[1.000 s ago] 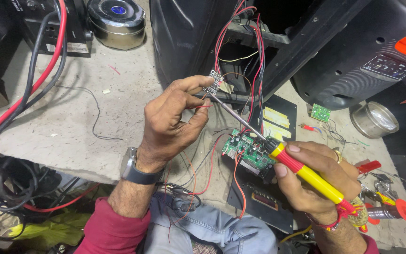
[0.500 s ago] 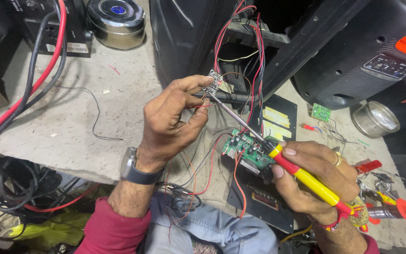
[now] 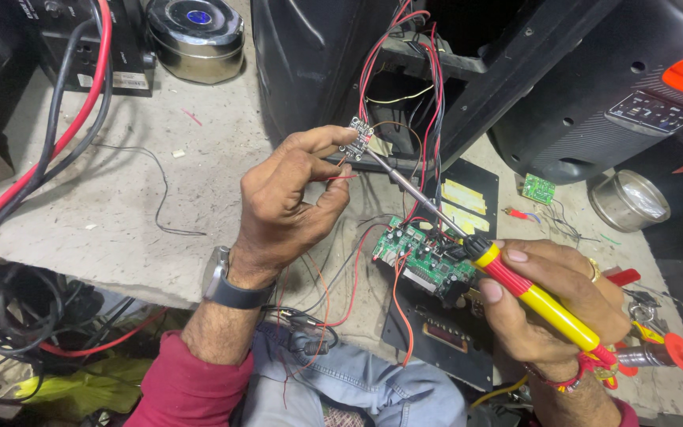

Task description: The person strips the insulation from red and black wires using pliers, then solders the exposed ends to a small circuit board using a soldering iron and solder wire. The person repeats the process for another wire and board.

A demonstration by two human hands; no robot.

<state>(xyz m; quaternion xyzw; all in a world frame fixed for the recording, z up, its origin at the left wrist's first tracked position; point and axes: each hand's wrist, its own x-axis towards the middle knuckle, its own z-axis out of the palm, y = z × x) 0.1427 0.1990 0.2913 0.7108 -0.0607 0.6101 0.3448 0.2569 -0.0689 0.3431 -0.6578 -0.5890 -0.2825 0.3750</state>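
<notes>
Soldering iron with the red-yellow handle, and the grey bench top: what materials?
Soldering iron: handle looks like glossy moulded plastic, red grip with yellow bands; shaft is bare, dull silver metal. Grey bench top: probably concrete or stone, given its matte, rough, speckled surface and thick chipped edge.

Was electronics repair workshop: rough concrete bench [image 3: 120, 213] strewn with wire offcuts, soldering iron [image 3: 515, 285], bare green circuit boards [image 3: 424, 257], opened black speaker cabinet [image 3: 318, 55], tangled cables [image 3: 25, 158].
</notes>
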